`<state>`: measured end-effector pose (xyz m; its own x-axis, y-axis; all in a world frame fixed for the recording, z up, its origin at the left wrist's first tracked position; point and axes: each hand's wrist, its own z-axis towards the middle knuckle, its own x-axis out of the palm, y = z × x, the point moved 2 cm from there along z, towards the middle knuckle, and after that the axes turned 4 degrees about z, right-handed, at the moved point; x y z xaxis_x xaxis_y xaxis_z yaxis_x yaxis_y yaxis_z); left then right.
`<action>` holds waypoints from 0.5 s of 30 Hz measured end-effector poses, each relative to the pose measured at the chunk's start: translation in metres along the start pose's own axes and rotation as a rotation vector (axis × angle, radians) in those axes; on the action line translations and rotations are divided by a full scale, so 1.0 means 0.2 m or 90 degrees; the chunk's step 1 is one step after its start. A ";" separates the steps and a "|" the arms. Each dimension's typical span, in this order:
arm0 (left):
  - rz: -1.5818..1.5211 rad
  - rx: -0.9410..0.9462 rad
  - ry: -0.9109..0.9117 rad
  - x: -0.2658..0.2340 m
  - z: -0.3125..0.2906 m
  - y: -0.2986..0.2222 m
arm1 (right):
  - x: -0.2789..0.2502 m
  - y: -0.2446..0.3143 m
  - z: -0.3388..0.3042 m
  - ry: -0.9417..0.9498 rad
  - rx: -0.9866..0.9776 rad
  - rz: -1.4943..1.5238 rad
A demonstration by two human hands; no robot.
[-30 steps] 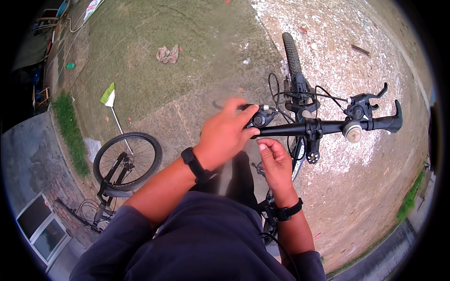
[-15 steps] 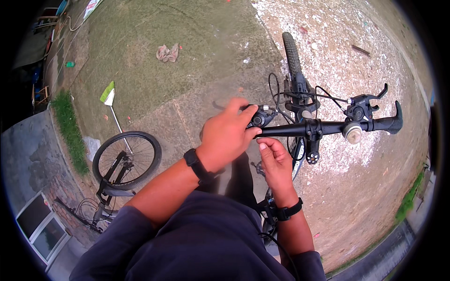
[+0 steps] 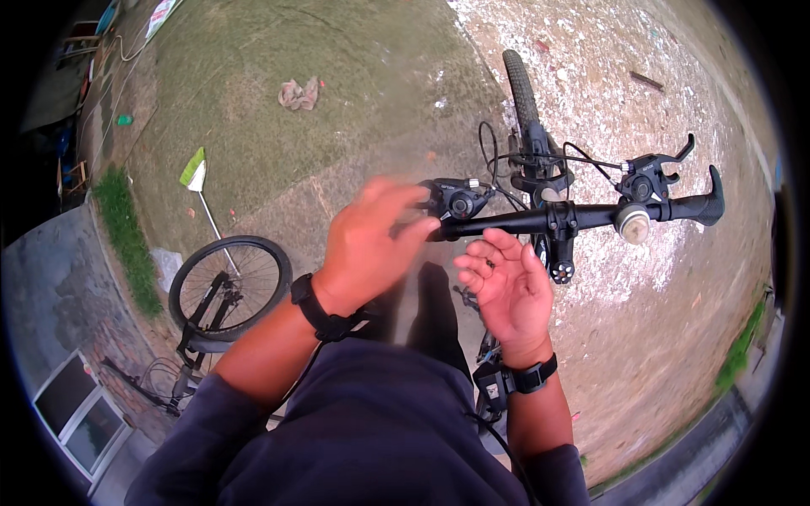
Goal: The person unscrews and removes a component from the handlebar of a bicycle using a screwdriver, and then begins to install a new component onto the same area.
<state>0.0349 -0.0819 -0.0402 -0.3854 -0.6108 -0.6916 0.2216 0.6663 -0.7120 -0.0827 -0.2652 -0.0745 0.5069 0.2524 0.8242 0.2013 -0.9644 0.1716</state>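
A black bicycle handlebar (image 3: 506,223) crosses in front of me, a brake-and-shifter unit (image 3: 460,202) near its left end and another (image 3: 645,185) on the right. My left hand (image 3: 363,240), partly blurred, is beside the left end. Its thumb and fingers are apart around that end; whether they touch the bar is unclear. Below the bar, my right hand (image 3: 510,287) lies palm up with its fingers loosely curled and spread. A small dark spot shows on those fingers, too small to identify. On the right end are a black grip (image 3: 709,207) and a round bell (image 3: 634,226).
The front wheel (image 3: 521,88) and looping cables lie beyond the bar. To the left, another bicycle's wheel (image 3: 229,287) is near a green-and-white broom (image 3: 196,173). A crumpled cloth (image 3: 299,94) lies on the concrete. A wall with a window (image 3: 80,409) stands lower left.
My left hand has shifted left, uncovering more of the left brake-and-shifter unit. My right hand has turned palm up and its fingers have spread from a pinch.
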 end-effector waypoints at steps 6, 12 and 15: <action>-0.196 -0.151 -0.020 -0.18 -0.08 0.10 | -0.02 -0.01 -0.01 -0.006 0.023 -0.008; -0.315 -0.323 -0.087 -0.25 -0.14 0.23 | -0.04 -0.03 -0.04 0.005 0.034 0.008; -0.383 -0.362 -0.140 -0.30 -0.19 0.32 | -0.06 -0.04 -0.05 0.020 0.033 0.022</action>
<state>0.0388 0.0138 -0.0404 -0.0972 -0.9592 -0.2656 -0.4707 0.2795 -0.8368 -0.0986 -0.2608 -0.0806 0.4876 0.2162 0.8459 0.2284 -0.9667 0.1155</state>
